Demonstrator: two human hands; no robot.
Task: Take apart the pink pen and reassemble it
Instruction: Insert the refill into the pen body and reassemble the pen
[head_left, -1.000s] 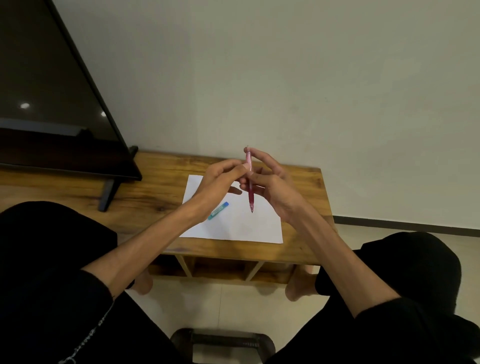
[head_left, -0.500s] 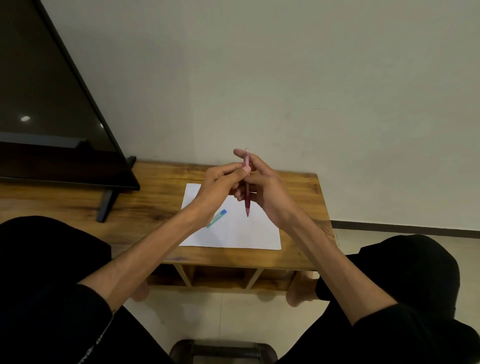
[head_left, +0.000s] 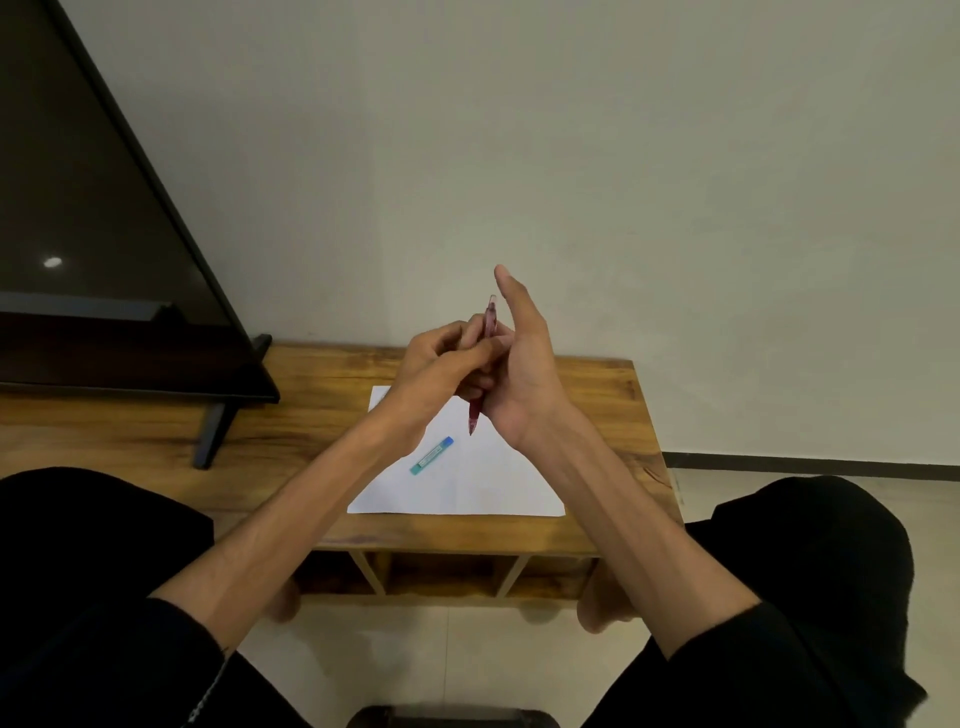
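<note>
Pink pen (head_left: 482, 364) stands nearly upright above the desk (head_left: 322, 415), tip down. Left hand (head_left: 441, 364) curls its fingers round its middle. Right hand (head_left: 524, 374) also holds it, thumb pointing up.

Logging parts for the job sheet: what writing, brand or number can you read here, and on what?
No text here can be read.
Teal tube on the paper: it has a pale label strip with marks on it, too small and blurred to read.
Pink pen, gripped by the left hand and right hand: no print shows.
Paper, TV: no writing shows.
</note>
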